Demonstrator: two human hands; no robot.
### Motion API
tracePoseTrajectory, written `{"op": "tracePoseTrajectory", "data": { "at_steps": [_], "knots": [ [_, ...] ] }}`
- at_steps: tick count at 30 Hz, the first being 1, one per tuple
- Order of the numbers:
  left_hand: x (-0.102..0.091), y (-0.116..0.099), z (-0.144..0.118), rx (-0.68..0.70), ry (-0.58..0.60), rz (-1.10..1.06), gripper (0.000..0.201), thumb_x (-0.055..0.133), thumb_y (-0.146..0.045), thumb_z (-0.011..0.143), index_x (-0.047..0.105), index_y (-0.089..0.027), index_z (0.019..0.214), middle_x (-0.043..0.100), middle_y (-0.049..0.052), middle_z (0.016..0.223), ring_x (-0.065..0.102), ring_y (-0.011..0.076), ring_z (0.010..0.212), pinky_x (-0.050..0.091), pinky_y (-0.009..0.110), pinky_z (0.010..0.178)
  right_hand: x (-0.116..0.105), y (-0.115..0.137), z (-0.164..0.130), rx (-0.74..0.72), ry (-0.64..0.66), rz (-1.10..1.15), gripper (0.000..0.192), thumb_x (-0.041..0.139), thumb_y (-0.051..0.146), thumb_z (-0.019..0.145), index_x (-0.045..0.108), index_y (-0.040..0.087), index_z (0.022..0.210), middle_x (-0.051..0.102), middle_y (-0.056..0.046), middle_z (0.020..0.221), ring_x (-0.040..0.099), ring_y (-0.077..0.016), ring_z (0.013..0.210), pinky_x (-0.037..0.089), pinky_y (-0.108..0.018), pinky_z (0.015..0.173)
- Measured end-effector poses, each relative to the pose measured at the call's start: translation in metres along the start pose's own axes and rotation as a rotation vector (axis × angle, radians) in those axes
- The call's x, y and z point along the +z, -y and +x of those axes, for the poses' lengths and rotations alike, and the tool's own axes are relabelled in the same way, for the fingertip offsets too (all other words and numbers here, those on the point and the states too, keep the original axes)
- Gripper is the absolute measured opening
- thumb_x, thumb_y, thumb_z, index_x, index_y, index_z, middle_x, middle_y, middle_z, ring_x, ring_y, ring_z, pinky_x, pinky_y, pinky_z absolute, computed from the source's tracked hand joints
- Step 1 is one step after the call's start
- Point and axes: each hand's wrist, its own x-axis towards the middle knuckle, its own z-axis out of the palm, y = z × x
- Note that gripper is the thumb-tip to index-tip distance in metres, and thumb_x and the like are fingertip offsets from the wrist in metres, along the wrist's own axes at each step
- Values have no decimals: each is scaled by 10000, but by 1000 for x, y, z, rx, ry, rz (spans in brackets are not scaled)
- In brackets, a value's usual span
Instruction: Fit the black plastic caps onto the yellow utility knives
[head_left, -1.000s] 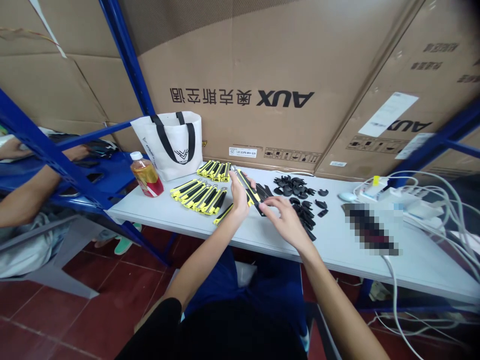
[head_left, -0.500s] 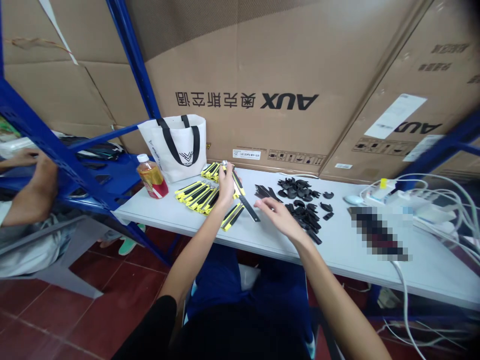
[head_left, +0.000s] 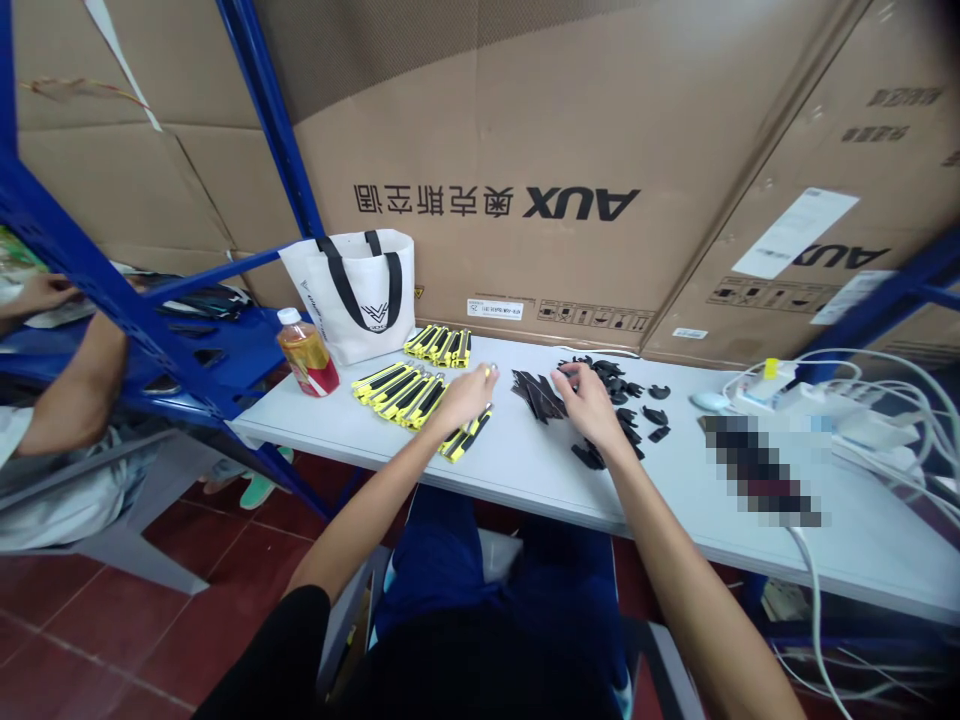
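Observation:
My left hand (head_left: 466, 396) is closed around a snap-off utility knife (head_left: 490, 372); only a small yellow and silver end shows past the fingers, the rest being hidden. Just below that hand lie a few yellow-and-black utility knives (head_left: 459, 444). My right hand (head_left: 587, 405) is over the left side of a pile of small black plastic parts (head_left: 624, 388), thumb and fingers bent and somewhat apart, with nothing visible in them. Left of its fingertips rests a loose stack of dark blades (head_left: 535, 393).
A row of utility knives (head_left: 397, 394) and a second group (head_left: 439, 345) lie on the left of the white table (head_left: 517, 465). Behind stand a drink bottle (head_left: 308, 355) and a tote bag (head_left: 371, 300). Cables and a power strip (head_left: 802, 400) occupy the right. Another person's arm (head_left: 79, 380) shows far left.
The long blade that stuck out of the knife in my left hand no longer shows. That hand has turned and come slightly lower; my right hand has moved right, to the black parts.

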Motion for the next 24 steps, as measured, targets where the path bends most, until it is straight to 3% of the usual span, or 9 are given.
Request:
{"op": "tracePoseTrajectory", "data": {
  "at_steps": [2, 6, 13, 19, 22, 24],
  "knots": [
    [7, -5, -12, 41, 95, 217, 392, 374, -382, 1133, 693, -185, 1018, 777, 147, 931, 753, 312, 944, 523, 380, 899, 1, -2, -7, -13, -35, 9, 607, 480, 706, 995, 653, 195, 1275, 683, -107, 1028, 614, -306, 1057, 447, -448, 987],
    [6, -6, -26, 98, 175, 317, 391, 379, -299, 1120, 732, -141, 1064, 777, 216, 1087, 744, 335, 1065, 497, 416, 990, 3, -4, -39, -28, -29, 79, 589, 436, 704, 1031, 657, 213, 1267, 712, -120, 1118, 630, -282, 1004, 468, -446, 979],
    [-15, -2, -30, 171, 286, 496, 419, 361, -251, 1115, 770, -160, 1098, 763, 208, 1079, 738, 326, 1040, 518, 395, 925, 15, -3, -83, -89, -72, 40, 451, 411, 585, 1085, 681, 242, 1200, 715, -108, 1140, 606, -286, 1007, 466, -443, 963],
    [-25, -15, -44, 118, 267, 558, 409, 343, -238, 1115, 729, -125, 1190, 714, 236, 1225, 725, 353, 1121, 541, 410, 908, 15, 0, -89, -170, -255, -231, 411, 415, 510, 1097, 728, 244, 1086, 693, -126, 1107, 564, -326, 1034, 427, -466, 923],
    [-25, -21, -62, 93, 225, 588, 428, 446, -406, 1107, 625, -103, 1351, 711, 241, 1248, 705, 397, 1170, 555, 445, 927, 14, -1, -91, -205, -297, -253, 377, 433, 468, 1097, 733, 241, 1081, 698, -127, 1098, 566, -320, 1010, 424, -452, 895],
    [-24, -23, -75, 98, 258, 623, 459, 529, -388, 1071, 558, -107, 1433, 723, 233, 1228, 721, 398, 1139, 561, 450, 926, 14, -1, -93, -226, -318, -243, 354, 443, 442, 1097, 731, 238, 1075, 702, -125, 1084, 563, -316, 995, 426, -446, 886]
  ]
}}
